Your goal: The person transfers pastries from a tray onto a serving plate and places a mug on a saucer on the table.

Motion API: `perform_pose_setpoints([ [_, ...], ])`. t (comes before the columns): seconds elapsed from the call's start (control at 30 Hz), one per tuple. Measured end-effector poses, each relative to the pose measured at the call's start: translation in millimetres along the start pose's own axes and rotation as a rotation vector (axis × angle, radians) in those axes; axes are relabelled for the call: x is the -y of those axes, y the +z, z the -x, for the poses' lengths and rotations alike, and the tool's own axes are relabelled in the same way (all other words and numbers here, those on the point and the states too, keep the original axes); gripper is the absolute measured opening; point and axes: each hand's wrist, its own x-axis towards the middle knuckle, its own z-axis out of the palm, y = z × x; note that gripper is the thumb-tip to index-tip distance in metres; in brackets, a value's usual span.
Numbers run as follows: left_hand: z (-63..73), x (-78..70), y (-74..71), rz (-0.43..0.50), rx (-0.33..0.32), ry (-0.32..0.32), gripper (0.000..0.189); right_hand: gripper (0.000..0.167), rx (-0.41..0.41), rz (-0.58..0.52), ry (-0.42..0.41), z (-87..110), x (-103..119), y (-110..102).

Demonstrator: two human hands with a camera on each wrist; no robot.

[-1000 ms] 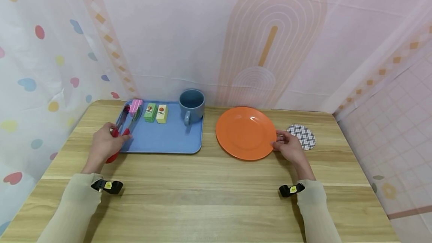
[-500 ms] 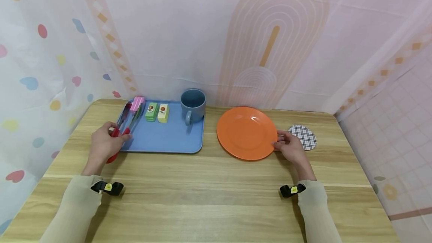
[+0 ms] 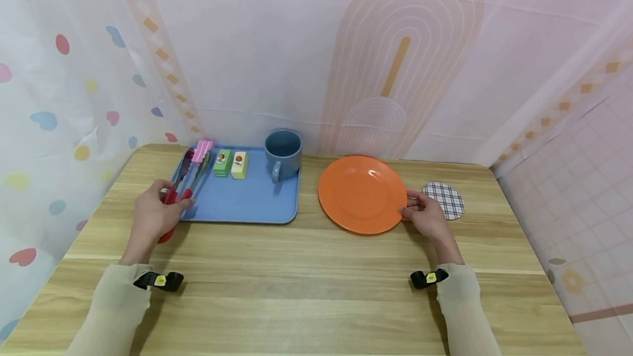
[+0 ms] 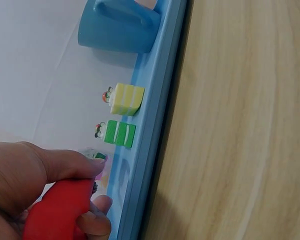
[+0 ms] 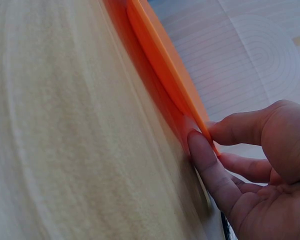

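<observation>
My left hand (image 3: 153, 210) grips red-handled tongs (image 3: 170, 198) at the left end of a blue tray (image 3: 247, 202). The metal tips are around a pink toy cake slice (image 3: 203, 151) at the tray's far left corner; whether it hangs clear of the tray, I cannot tell. Right of it are a green cake slice (image 3: 222, 163) and a yellow cake slice (image 3: 239, 165). In the left wrist view the thumb presses the red handle (image 4: 60, 210), and the pink slice is mostly hidden. My right hand (image 3: 426, 216) pinches the right rim of an orange plate (image 3: 362, 195).
A blue-grey mug (image 3: 283, 154) stands at the tray's far right corner, handle towards me. A checked round coaster (image 3: 444, 200) lies just beyond my right hand. Behind the wooden table (image 3: 296, 284) hangs a patterned curtain (image 3: 277, 43).
In the head view the pink cake slice has shifted slightly up, between the tong tips. My right hand keeps its hold on the plate, which stays in place.
</observation>
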Motion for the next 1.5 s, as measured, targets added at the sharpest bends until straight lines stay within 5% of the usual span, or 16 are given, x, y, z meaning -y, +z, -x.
perform_pose_setpoints([
  [0.9,29.0,-21.4,1.8,0.075,-0.084,0.018,0.058,0.06,0.004,-0.012,0.0,3.2,5,0],
  [1.5,41.8,-42.9,8.9,0.065,-0.047,0.067,0.059,0.06,0.01,-0.01,0.002,0.3,1,1],
])
